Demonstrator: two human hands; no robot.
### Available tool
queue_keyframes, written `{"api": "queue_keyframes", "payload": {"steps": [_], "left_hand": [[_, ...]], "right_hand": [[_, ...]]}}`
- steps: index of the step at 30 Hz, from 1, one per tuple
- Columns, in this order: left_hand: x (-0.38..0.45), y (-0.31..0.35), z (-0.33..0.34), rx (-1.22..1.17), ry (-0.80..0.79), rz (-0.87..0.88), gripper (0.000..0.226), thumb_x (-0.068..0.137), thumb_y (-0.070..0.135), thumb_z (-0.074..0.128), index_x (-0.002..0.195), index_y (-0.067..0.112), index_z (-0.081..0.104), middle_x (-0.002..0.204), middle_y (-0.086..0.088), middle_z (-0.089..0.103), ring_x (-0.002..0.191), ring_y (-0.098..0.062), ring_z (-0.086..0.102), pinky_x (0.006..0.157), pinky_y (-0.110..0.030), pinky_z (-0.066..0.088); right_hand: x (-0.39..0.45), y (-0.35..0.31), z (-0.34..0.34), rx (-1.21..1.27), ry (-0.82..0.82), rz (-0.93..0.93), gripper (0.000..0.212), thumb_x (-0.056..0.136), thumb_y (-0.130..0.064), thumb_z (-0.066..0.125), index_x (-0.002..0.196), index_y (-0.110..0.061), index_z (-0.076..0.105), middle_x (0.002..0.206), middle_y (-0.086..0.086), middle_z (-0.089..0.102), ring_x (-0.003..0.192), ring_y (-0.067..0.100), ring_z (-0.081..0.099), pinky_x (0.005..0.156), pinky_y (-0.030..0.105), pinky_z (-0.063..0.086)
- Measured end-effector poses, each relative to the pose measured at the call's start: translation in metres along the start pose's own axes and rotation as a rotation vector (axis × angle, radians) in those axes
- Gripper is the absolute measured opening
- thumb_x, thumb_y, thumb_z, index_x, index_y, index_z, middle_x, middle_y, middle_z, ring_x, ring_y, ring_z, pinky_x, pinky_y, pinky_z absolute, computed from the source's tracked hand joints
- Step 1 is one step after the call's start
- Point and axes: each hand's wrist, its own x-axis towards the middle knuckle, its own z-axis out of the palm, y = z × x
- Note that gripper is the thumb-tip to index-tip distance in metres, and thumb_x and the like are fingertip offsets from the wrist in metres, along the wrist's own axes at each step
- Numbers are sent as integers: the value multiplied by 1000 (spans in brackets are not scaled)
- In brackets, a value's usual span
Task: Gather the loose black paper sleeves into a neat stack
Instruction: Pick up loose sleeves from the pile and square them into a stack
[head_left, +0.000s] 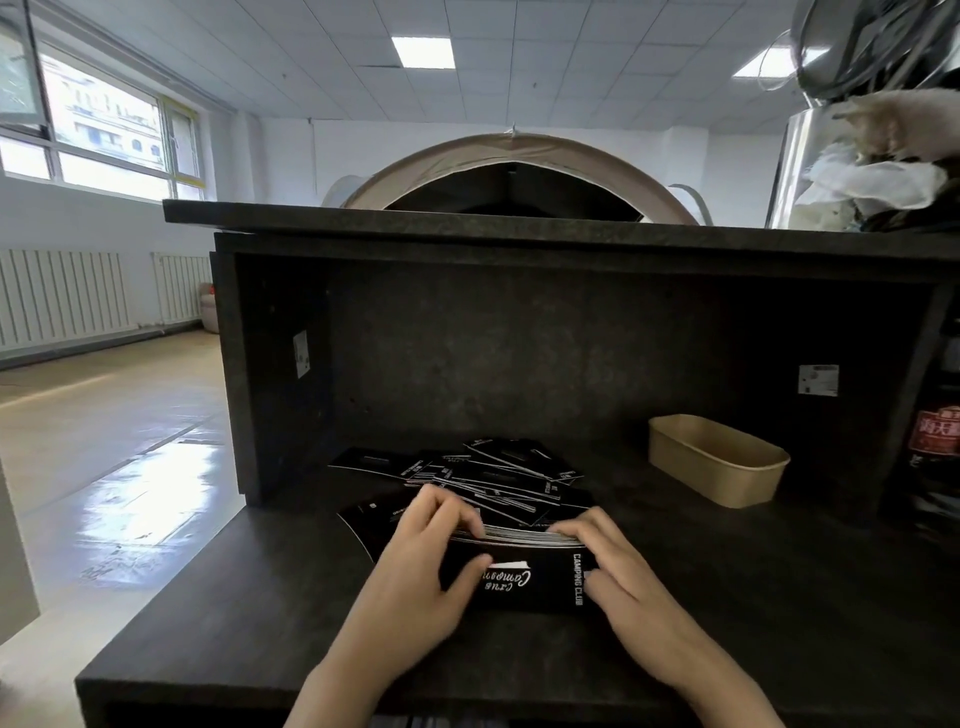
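Observation:
A stack of black paper sleeves (530, 582) with white lettering lies on the dark counter (234, 613) in front of me. My left hand (421, 566) grips its left end, fingers over the far edge and thumb on top. At the right end, my right hand (618, 571) holds it the same way. Behind the stack lies a loose, messy pile of more black sleeves (488, 478), fanned at many angles. One sleeve (369, 517) pokes out to the left under my left hand.
A tan paper tray (719, 460) stands at the back right of the counter. A dark back wall (519, 353) and a shelf (519, 223) overhang the work area. Bottles and clutter (935, 447) sit at the far right. The counter's left edge drops to the floor.

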Motion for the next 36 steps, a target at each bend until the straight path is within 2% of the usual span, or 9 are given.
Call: {"api": "queue_keyframes", "payload": {"steps": [5, 11, 16, 19, 22, 24, 27, 33, 36], "left_hand": [[-2, 0, 6, 150, -130, 81, 57, 86, 42, 63, 137, 39, 38, 144, 26, 22, 140, 6, 16, 112, -10, 17], [-1, 3, 10, 175, -222, 102, 59, 89, 46, 56, 142, 42, 29, 127, 28, 33, 119, 7, 40, 103, -18, 38], [-1, 7, 6, 92, -195, 28, 48, 92, 59, 34, 135, 42, 42, 118, 29, 42, 111, 8, 49, 93, -16, 43], [1, 2, 3, -17, 39, -103, 43, 97, 49, 29, 124, 33, 58, 114, 25, 52, 110, 5, 54, 95, -13, 40], [-2, -15, 4, 216, 208, -277, 28, 97, 29, 47, 123, 27, 59, 117, 15, 57, 110, -6, 56, 95, -27, 44], [-6, -21, 7, 396, 143, -452, 39, 94, 30, 56, 132, 25, 52, 132, 5, 54, 125, -18, 51, 102, -35, 40], [-7, -25, 13, 498, 4, -561, 52, 97, 45, 46, 145, 28, 36, 151, 3, 39, 145, -17, 28, 116, -34, 25], [1, -29, 10, 589, -1, -589, 45, 98, 45, 42, 139, 30, 43, 138, 6, 51, 129, -14, 48, 114, -33, 29], [7, -38, 2, 623, -45, -613, 50, 95, 54, 42, 140, 33, 42, 134, 6, 48, 127, -15, 47, 111, -34, 30]], "right_hand": [[0, 0, 3, -96, 12, -72, 27, 91, -35, 48, 118, -36, 50, 116, -23, 42, 114, -2, 47, 95, 19, 41], [1, 3, 9, -248, 54, -83, 49, 93, -38, 57, 137, -42, 37, 122, -35, 29, 119, -15, 37, 100, 11, 36], [1, 6, 9, -278, 95, -106, 41, 92, -37, 59, 130, -42, 45, 116, -32, 36, 114, -11, 43, 94, 9, 39], [1, 9, 9, -279, 103, -99, 37, 92, -39, 59, 126, -40, 46, 116, -32, 38, 114, -11, 43, 97, 14, 41], [2, 9, 10, -289, 110, -94, 33, 92, -39, 57, 124, -40, 46, 118, -30, 38, 113, -11, 44, 96, 17, 43], [2, 9, 10, -293, 122, -81, 32, 93, -38, 57, 122, -40, 47, 118, -30, 38, 112, -10, 45, 96, 18, 43], [1, 11, 10, -286, 140, -62, 31, 92, -36, 58, 121, -38, 48, 117, -28, 38, 110, -9, 47, 95, 20, 45], [2, 11, 9, -284, 140, -42, 33, 93, -37, 57, 124, -37, 47, 118, -29, 37, 110, -9, 47, 95, 19, 45], [2, 11, 10, -286, 140, -35, 35, 93, -38, 56, 126, -36, 46, 119, -30, 35, 111, -8, 47, 96, 21, 45]]}}
